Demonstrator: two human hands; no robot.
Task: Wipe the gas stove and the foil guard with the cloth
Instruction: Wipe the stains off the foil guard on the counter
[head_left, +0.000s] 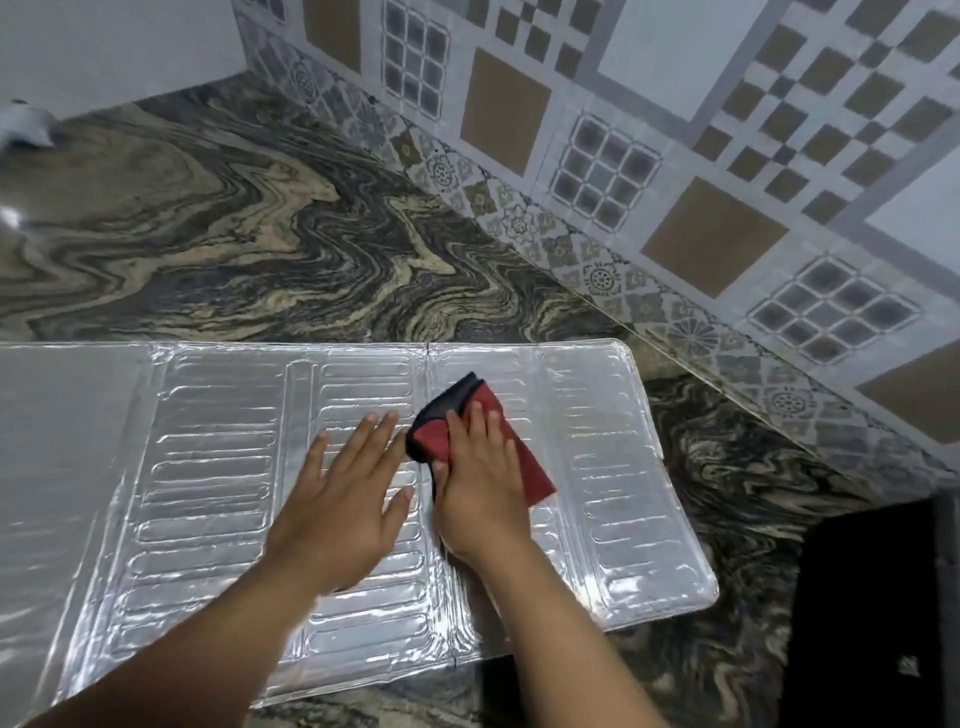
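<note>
Embossed foil guard (218, 467) laid flat on a marbled stone worktop (208, 234), swirled in black, grey and tan, glossy. Guard of thin, shiny silver foil, hinged into panels by vertical creases, each panel pressed with rows of rounded oblong ridges; corners rounded, far right corner near the tiled wall (675, 130). Leftmost panel smoother and duller, running out of view at the left edge.

Left hand (343, 499) flat on the middle panel, palm down, fingers spread and straight, grip open, nothing held, pressing on the foil. Right hand (478, 488) just beside it, on the crease between middle and right panels, fingers curled down over a folded cloth (530, 467), grip closed on it, thumb tucked at the cloth's near edge. Cloth soft, red with a black face or border showing at the far fold, bunched to a point beyond the fingertips, a flat red flap sticking out to the right of the hand. Cloth touching the foil surface.

Wall tiles matt, patterned in grey checks, tan squares and small floral medallions along the bottom row. Dark, flat black surface (872, 613) at lower right, partly cut off by the edge; too little shown to tell what. Blurred pale object (23, 124) at far left, unclear.
</note>
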